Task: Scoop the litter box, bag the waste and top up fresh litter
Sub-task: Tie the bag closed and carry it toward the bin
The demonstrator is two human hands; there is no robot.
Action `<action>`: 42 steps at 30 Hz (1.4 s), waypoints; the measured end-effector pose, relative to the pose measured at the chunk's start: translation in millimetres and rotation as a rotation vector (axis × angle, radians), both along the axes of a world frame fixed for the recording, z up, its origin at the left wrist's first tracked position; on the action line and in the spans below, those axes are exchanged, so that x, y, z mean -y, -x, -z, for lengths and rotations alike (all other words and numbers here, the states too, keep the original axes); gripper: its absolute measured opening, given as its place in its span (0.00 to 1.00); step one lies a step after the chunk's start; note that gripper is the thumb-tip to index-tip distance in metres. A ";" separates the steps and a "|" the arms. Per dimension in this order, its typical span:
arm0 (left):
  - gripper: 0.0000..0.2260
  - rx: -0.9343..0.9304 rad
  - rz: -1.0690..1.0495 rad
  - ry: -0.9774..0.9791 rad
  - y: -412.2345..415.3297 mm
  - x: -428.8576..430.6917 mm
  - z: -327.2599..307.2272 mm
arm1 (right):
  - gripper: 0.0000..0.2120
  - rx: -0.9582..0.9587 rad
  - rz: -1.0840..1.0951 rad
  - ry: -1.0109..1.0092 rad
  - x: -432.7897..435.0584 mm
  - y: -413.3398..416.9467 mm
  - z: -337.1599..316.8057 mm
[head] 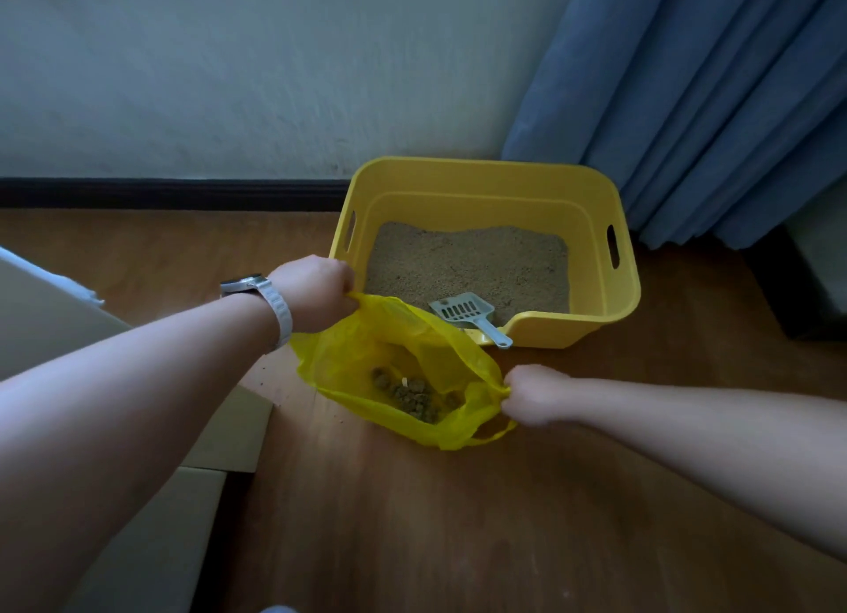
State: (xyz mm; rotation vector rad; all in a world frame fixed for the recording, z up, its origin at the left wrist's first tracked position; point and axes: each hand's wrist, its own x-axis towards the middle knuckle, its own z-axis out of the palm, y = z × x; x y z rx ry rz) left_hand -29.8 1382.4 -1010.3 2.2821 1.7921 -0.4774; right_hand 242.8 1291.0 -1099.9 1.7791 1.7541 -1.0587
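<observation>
**Both hands hold the bag open**

The left hand (pixel 316 291) grips one handle of the yellow bag (pixel 366 360), the right hand (pixel 534 395) the other, fingers curled tight. Clumps of waste (pixel 412 395) lie inside. Just behind, the scoop (pixel 467 314) rests in the litter box (pixel 609 305), against the wall (pixel 229 85).

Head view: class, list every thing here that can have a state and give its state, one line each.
yellow bag: held open, mouth stretched between two hands.
waste clumps: lying at the bottom of the bag.
litter box: upright on the floor, part-filled with litter.
scoop: resting in the box, handle over the low front rim, untouched.
left hand: grips one bag handle.
right hand: grips the other handle.
</observation>
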 end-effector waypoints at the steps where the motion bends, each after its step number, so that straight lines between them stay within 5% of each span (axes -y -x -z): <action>1: 0.11 -0.004 -0.014 0.005 3.0 -2.2 -2.9 | 0.08 -0.072 0.036 0.011 -1.4 -0.5 -6.8; 6: 0.13 0.027 -0.129 0.162 14.7 -8.1 -10.3 | 0.07 -0.523 0.332 -0.080 -9.3 -4.1 -58.9; 9: 0.14 0.221 -0.352 0.329 9.1 -4.8 -18.9 | 0.09 -0.695 0.446 -0.228 -18.0 -3.3 -87.8; 13: 0.14 0.249 -0.308 0.306 0.8 -7.4 -38.1 | 0.07 -0.823 0.526 -0.344 -27.2 1.8 -114.5; 20: 0.07 0.887 -0.338 0.235 -29.5 -7.4 -67.7 | 0.05 -0.963 0.614 -0.341 -33.1 15.1 -131.3; 26: 0.10 0.817 -0.073 -0.001 -46.5 2.8 -70.4 | 0.05 -0.975 0.606 -0.482 -35.8 24.4 -141.6; 30: 0.09 0.613 0.129 -0.251 -48.5 6.7 -67.0 | 0.05 -0.941 0.641 -0.575 -38.3 22.3 -140.5; 33: 0.09 0.631 0.090 -0.321 -50.0 7.9 -62.4 | 0.05 -0.960 0.661 -0.587 -39.1 20.5 -140.8; 39: 0.03 1.008 -0.220 0.066 -62.9 15.0 -69.6 | 0.05 -0.967 0.649 -0.610 -40.2 21.9 -145.0; 42: 0.07 1.052 -0.274 0.298 -70.4 19.7 -73.4 | 0.04 -0.973 0.597 -0.620 -38.0 26.1 -147.0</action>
